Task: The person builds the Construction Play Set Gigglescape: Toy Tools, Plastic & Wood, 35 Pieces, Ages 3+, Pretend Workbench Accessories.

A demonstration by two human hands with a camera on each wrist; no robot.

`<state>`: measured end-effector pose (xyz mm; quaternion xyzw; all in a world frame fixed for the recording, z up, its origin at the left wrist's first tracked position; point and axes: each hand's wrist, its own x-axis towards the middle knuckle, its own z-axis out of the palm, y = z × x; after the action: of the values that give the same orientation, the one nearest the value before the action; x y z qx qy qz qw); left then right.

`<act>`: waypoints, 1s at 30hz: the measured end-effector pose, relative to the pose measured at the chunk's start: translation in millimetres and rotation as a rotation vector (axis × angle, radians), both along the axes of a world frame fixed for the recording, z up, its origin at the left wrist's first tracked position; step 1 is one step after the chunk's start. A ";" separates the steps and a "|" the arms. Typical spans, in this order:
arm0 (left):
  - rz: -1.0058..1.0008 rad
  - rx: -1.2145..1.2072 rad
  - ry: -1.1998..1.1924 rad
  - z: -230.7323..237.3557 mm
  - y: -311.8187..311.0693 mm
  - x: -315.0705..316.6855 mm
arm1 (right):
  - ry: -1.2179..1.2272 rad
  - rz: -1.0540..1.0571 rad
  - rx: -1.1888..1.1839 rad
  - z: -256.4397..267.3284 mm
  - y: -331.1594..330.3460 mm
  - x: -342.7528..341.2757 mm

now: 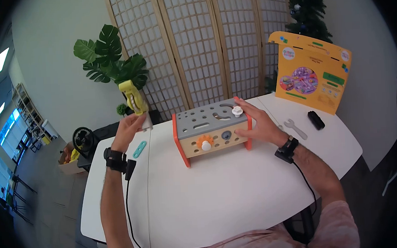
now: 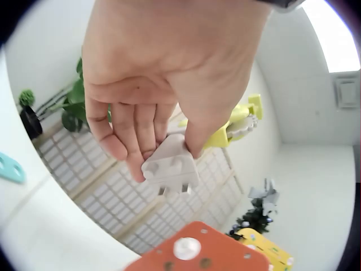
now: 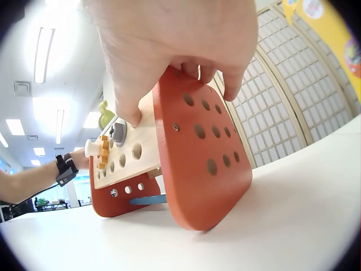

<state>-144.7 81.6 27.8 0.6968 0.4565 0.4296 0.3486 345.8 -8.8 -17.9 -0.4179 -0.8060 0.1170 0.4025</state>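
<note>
My left hand (image 1: 130,129) holds up a yellow toy clamp (image 1: 132,95) with a grey toothed strip. In the left wrist view, the thumb and fingers pinch its white pegged base (image 2: 172,164). My right hand (image 1: 263,128) grips the right end of a toy workbench (image 1: 187,128), thumb on the wooden front and fingers over the top edge. The right wrist view shows the bench's red side panel (image 3: 189,169), standing on the table. An orange gear (image 1: 199,141) with a white knob and a grey screw (image 1: 226,135) sit on its front. A white bolt (image 1: 237,112) stands on top.
On the white table (image 1: 189,202) lie a teal perforated strip (image 1: 139,149) at left, a grey toy wrench (image 1: 296,129) and a black object (image 1: 316,120) at right. A yellow box (image 1: 310,53) stands at the back right. Cables run from both wrists.
</note>
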 end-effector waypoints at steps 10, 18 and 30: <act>-0.255 0.263 -0.076 -3.4 21.6 106.7 | 0.018 0.022 0.013 -1.0 2.7 0.4; -0.207 0.282 0.037 -29.4 35.0 102.6 | 0.003 0.025 0.018 -1.9 2.2 0.6; -0.127 0.397 0.183 -31.0 26.6 109.5 | 0.001 -0.003 -0.006 -0.8 0.2 -2.4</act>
<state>-35.2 108.1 -3.2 0.8151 0.3481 0.4231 0.1879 343.5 -8.6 -18.7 -0.4203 -0.8047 0.1189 0.4021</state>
